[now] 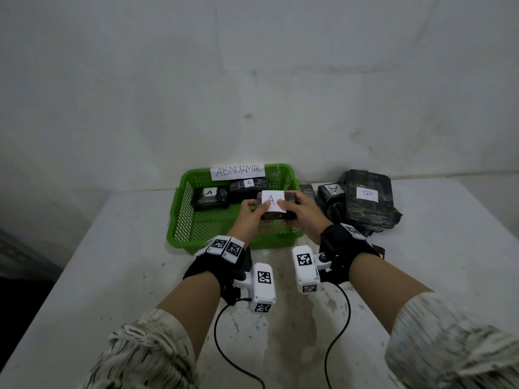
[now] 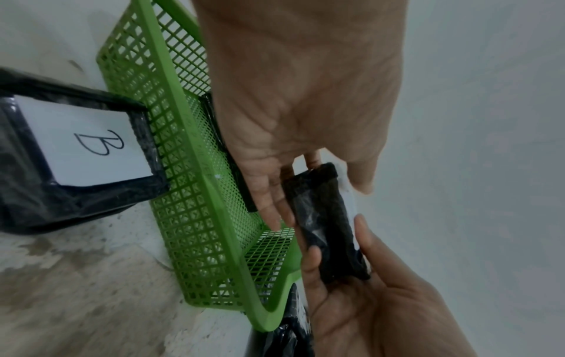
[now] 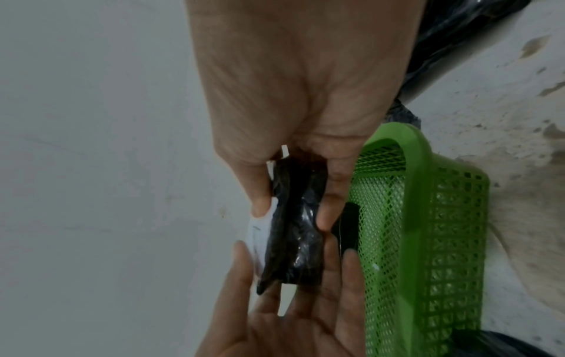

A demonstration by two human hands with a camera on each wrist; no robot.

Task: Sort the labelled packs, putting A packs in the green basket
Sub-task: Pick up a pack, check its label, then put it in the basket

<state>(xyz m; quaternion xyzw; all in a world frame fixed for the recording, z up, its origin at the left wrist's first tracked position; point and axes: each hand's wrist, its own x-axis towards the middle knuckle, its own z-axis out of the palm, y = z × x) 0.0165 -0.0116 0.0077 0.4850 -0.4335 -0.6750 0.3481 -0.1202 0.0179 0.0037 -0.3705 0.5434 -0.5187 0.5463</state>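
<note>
Both hands hold one black pack [image 1: 276, 213] with a white "A" label, just above the green basket [image 1: 179, 209]. My left hand [image 1: 251, 213] pinches its left end, thumb on the label and fingers beneath. My right hand [image 1: 300, 207] grips its right end. In the left wrist view the pack [image 2: 324, 222] sits between thumb and fingers beside the basket [image 2: 195, 193]. In the right wrist view the pack [image 3: 293, 236] hangs over the basket [image 3: 412, 217]. Two other A packs [image 1: 209, 197] [image 1: 247, 186] lie inside at the back.
An "ABNORMAL" sign [image 1: 237, 172] hangs on the basket's far wall. Right of the basket lie another A pack [image 1: 331, 197] and a big B pack [image 1: 368, 197] [image 2: 85, 145]. A small dark pack [image 1: 379, 249] lies by my right wrist. A white wall stands close behind.
</note>
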